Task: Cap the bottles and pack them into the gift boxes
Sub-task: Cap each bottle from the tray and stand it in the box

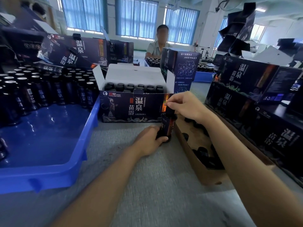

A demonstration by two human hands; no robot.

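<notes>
Grey desk (pixel 147 185) runs under my forearms. At centre my left hand (pixel 150 141) grips the base of a nearly upright bottle (pixel 167 126), while my right hand (pixel 185 105) pinches the cap (pixel 169 110) at its neck. Capping is the step in hand, I judge. Next comes a firm twist, then a lift to the open gift box (pixel 131 105) at 12 o'clock. More bottles wait in the blue tray (pixel 91 128) at 9 o'clock.
</notes>
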